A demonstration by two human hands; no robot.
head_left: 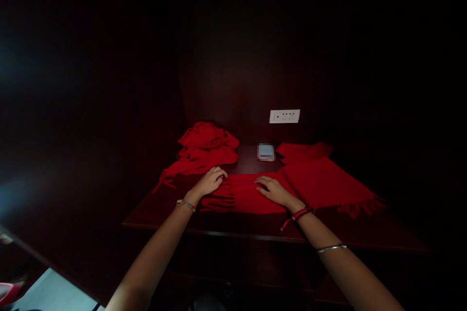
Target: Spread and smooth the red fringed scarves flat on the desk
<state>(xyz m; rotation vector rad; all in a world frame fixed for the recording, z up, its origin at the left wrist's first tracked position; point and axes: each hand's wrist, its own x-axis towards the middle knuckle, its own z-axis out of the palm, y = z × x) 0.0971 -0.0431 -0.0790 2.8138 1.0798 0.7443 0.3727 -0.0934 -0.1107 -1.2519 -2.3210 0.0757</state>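
Observation:
A red fringed scarf (pixel 251 199) lies spread flat across the dark wooden shelf in front of me. My left hand (pixel 211 181) rests at its fringed left end, palm down, fingers loosely bent and apart. On the middle of the cloth lies my right hand (pixel 272 189), fingers slightly spread and nothing gripped. To the right, a folded red scarf (pixel 324 182) with fringe at its right edge adjoins or overlaps the flat cloth; I cannot tell whether they are one piece. Behind my left hand sits a crumpled heap of red scarves (pixel 207 146).
The dark shelf (pixel 164 216) has a front edge just below my wrists. A small blurred box-like item (pixel 266 152) stands at the back, under a white wall socket (pixel 284 116). Dark panels enclose both sides. A pale surface (pixel 54 291) shows at lower left.

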